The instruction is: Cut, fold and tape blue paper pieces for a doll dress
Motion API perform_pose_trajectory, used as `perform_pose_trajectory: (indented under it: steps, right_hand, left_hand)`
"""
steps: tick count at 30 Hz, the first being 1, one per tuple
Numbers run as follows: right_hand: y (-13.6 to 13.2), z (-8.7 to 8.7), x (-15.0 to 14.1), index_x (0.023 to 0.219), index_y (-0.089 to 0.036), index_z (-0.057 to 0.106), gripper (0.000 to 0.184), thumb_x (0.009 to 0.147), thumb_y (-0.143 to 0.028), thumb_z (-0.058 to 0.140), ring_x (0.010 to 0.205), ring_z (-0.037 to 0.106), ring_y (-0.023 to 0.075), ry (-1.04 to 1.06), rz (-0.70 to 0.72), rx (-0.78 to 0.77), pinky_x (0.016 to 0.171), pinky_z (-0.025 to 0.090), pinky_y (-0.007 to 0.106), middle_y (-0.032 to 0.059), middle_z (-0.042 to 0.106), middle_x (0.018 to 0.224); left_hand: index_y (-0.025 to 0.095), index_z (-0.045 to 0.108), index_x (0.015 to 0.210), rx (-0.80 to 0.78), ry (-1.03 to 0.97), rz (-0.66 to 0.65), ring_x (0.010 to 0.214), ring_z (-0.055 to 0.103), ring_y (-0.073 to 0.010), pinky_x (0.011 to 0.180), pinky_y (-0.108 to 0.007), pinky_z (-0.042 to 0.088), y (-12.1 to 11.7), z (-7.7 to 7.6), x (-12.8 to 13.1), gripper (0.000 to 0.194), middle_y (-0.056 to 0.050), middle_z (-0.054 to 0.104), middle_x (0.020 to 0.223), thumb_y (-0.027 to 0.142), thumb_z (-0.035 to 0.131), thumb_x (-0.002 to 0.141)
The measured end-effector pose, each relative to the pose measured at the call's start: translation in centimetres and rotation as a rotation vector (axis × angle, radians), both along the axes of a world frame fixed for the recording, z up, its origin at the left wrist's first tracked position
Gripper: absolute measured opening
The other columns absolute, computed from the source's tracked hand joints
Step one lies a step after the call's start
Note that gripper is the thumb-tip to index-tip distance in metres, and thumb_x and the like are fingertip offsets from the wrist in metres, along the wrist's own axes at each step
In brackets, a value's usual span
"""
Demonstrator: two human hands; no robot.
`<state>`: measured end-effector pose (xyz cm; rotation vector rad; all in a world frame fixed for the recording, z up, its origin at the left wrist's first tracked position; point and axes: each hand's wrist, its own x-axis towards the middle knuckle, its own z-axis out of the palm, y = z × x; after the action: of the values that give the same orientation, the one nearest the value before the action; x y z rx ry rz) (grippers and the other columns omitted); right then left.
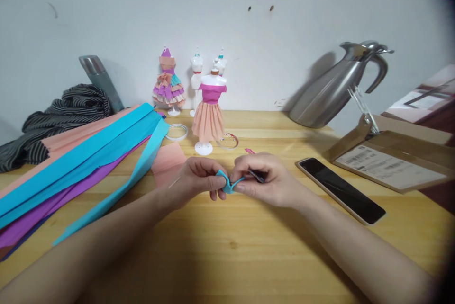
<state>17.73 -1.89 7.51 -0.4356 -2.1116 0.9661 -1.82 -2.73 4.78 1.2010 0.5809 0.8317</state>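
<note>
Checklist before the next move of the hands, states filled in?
1. Left hand pinching the blue piece: ok.
2. Right hand on the same piece: ok, fingertips at its other end.
3. Blue piece flat: not ok, it is bent between the hands.
4. Dark item in the right hand identified: cannot tell, mostly hidden.
5. Front dress form upright: ok.
6. Phone apart from both hands: ok.

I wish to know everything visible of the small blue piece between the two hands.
The small turquoise piece looks like thin paper or cloth, folded and bent, with a tip pointing up at the left and a narrow edge pinched by the right hand. The left hand grips its other side, above the wooden table.
</note>
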Motion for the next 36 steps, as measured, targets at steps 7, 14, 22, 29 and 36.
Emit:
perform_pose_trajectory:
  steps: [7, 14, 22, 29, 36]
  right_hand:
    - [0.1, -0.1, 0.2, 0.071, -0.015, 0.06, 0.011, 0.08, -0.018, 0.066, 0.05, 0.044, 0.0065, -0.061, -0.025, 0.02, 0.047, 0.035, 0.02, -0.0031, 0.056, 0.059]
    - [0.3, -0.2, 0.4, 0.071, -0.015, 0.06, 0.013, 0.078, -0.021, 0.07, 0.051, 0.042, 0.0064, -0.066, -0.03, -0.021, 0.048, 0.035, 0.021, -0.0039, 0.053, 0.06]
    - [1.1, -0.5, 0.7, 0.073, -0.015, 0.059, 0.025, 0.077, -0.035, 0.074, 0.053, 0.042, 0.0073, -0.113, -0.024, -0.063, 0.049, 0.035, 0.021, -0.0036, 0.054, 0.062]
    - [1.2, -0.2, 1.0, 0.068, -0.016, 0.056, 0.026, 0.079, -0.034, 0.071, 0.053, 0.042, 0.007, -0.191, 0.024, 0.103, 0.05, 0.035, 0.021, -0.0041, 0.051, 0.06]
    - [1.0, -0.3, 0.8, 0.071, -0.017, 0.054, 0.03, 0.079, -0.04, 0.071, 0.052, 0.04, 0.0063, -0.209, 0.052, 0.167, 0.049, 0.034, 0.019, -0.0046, 0.051, 0.061]
  left_hand:
    - [0.012, 0.07, 0.066, 0.058, 0.055, -0.011, 0.053, 0.06, -0.0102, 0.05, -0.02, 0.047, 0.1, 0.4, 0.0, 0.028, -0.004, 0.068, 0.061, 0.038, 0.081, 0.065]
    - [0.012, 0.069, 0.064, 0.074, 0.11, -0.001, 0.054, 0.058, -0.0095, 0.051, -0.02, 0.047, -0.2, 0.7, 0.1, 0.031, -0.003, 0.066, 0.061, 0.041, 0.081, 0.062]
    - [0.012, 0.07, 0.066, 0.066, 0.146, 0.022, 0.056, 0.057, -0.0085, 0.054, -0.019, 0.045, -0.4, 0.8, 0.3, 0.025, -0.002, 0.065, 0.06, 0.033, 0.082, 0.062]
    - [0.012, 0.069, 0.064, -0.051, 0.143, 0.053, 0.052, 0.055, -0.0075, 0.051, -0.019, 0.044, -0.1, 0.2, 0.5, 0.024, 0.0, 0.066, 0.058, 0.026, 0.086, 0.054]
    - [0.013, 0.067, 0.061, -0.088, 0.154, -0.061, 0.058, 0.056, -0.01, 0.056, -0.022, 0.043, -0.3, 0.1, 0.5, 0.022, -0.001, 0.066, 0.063, 0.023, 0.085, 0.054]
